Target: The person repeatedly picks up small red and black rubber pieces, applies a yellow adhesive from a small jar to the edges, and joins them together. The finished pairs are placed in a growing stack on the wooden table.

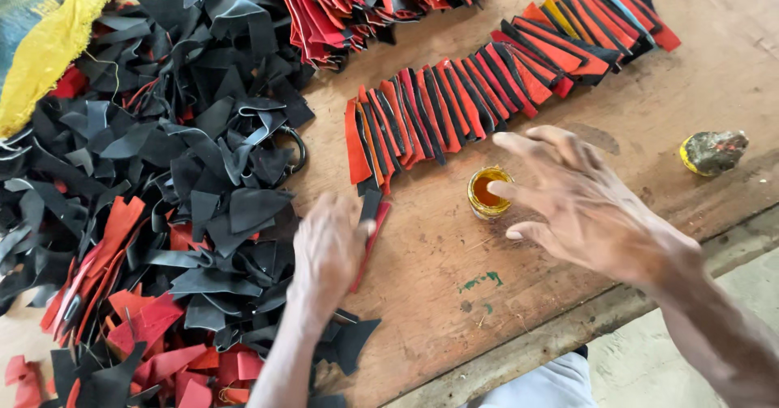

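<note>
left hand [326, 250] pins a narrow red and black strip [372, 228] flat; right hand [586, 205] hovers, fingers spread, over the glue pot [488, 192].

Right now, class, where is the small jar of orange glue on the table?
In the head view, the small jar stands on the wooden table, just below the row of overlapped strips, beside the right hand.
</note>
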